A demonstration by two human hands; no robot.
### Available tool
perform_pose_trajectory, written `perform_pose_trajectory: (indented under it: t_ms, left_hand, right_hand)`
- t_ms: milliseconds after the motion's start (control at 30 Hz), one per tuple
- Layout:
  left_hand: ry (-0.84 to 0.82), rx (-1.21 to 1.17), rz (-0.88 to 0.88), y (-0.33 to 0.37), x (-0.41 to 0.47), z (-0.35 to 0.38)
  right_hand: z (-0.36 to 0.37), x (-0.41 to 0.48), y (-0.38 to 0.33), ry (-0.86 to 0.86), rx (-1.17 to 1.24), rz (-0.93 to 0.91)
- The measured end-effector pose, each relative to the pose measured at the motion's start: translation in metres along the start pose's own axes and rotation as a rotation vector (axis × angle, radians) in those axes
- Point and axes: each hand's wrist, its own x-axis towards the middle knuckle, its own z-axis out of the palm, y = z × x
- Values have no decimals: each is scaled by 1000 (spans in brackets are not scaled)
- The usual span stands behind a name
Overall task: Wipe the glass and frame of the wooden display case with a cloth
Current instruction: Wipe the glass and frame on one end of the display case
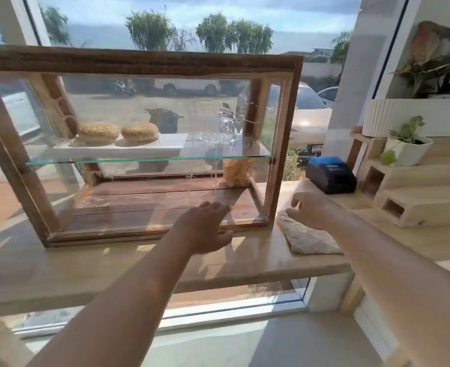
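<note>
Our right hand (pixel 307 207) reaches down with fingers loosely curled, the fingertips (pixel 290 211) touching the far end of the folded cloth (pixel 307 235) — not yet closed around it, so we judge this as the pick-up before any wiping. Our left hand (pixel 208 226) is spread flat, palm toward the lower front rail of the wooden display case (pixel 144 62), likely steadying it or about to; whether it presses the wood we cannot tell. The cloth, pale and speckled, lies on the counter (pixel 112 274) just beside the case's right front corner, near the counter's front edge, handy for the working hand. The case sits toward the back of the counter against the window: a dark, rough wooden frame with clear panes, a glass shelf (pixel 149 159) across the middle carrying two bread loaves (pixel 118 132) on a white board and a glass piece, and a plank floor with a jar of something yellow. Faint streaks show on the front pane. A black-and-blue printer (pixel 330 174) stands to the right, at the counter's back edge.
</note>
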Motion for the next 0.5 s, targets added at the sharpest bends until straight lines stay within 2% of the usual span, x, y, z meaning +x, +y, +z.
perform_pose_trajectory:
  t_ms: [167, 267, 400, 500]
  left_hand:
    - [-89, -26, -13, -5, -2, 34]
    - [-61, -67, -6, -7, 0, 49]
    - [4, 15, 163, 2, 3, 58]
    - [2, -75, 232, 11, 7, 59]
  right_hand:
    - [36, 3, 22, -84, -40, 185]
    - [51, 9, 34, -151, -61, 257]
    - [68, 14, 40, -208, -51, 357]
    - [76, 19, 42, -258, -13, 425]
